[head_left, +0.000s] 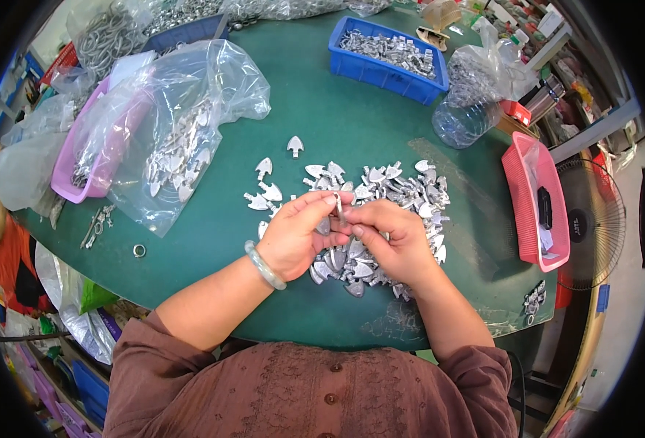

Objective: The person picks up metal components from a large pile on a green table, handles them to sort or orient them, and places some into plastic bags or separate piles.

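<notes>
Centrally, the left hand (pixel 284 232) and right hand (pixel 395 239) both pinch one small metal piece (pixel 339 209) between them, long axis roughly fore-and-aft, above the arrowhead pile (pixel 417 197).

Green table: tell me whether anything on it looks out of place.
A ring lies by itself at the left, apart from the pile of metal pieces, so it looks stray. I see no clear damage.

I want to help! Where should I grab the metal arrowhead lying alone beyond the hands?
Probably pinch the metal arrowhead by its wide sides, from above: it lies flat by itself, tip toward the picture's top, narrowing to a stem below.
</notes>
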The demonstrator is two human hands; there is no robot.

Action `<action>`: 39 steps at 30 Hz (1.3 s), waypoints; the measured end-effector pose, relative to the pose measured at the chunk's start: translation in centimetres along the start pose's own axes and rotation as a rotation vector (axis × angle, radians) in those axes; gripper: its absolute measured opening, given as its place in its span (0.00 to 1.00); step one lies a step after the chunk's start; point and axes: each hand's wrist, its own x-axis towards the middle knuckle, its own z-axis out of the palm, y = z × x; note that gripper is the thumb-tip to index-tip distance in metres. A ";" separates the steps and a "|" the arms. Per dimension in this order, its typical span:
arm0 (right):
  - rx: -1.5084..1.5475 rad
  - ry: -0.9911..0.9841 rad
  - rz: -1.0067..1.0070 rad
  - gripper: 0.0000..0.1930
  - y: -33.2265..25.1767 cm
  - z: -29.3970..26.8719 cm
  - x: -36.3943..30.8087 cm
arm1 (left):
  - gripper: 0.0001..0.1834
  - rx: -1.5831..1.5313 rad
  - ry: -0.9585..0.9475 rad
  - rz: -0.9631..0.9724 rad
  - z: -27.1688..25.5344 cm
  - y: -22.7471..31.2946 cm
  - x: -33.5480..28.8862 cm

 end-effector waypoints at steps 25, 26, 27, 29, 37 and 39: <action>-0.535 -0.106 -0.359 0.07 0.3 -2.4 3.8 | 0.10 0.087 0.031 -0.099 -0.6 0.8 -0.2; -0.486 -0.075 -0.429 0.08 0.0 -1.7 3.4 | 0.11 0.102 -0.001 -0.118 -0.6 0.8 -0.4; -0.489 -0.060 -0.441 0.09 0.3 -1.4 2.8 | 0.10 0.071 -0.048 -0.107 -0.7 0.5 -0.3; -0.464 -0.022 -0.446 0.09 0.5 -1.0 2.1 | 0.09 0.079 -0.042 -0.100 -0.8 0.2 -0.4; -0.401 0.004 -0.468 0.11 0.0 -1.0 1.7 | 0.08 0.088 -0.051 -0.081 -0.8 -0.3 -0.4; -0.373 0.056 -0.415 0.11 -0.3 -0.8 1.6 | 0.08 0.057 -0.061 -0.074 -0.9 -0.4 -0.3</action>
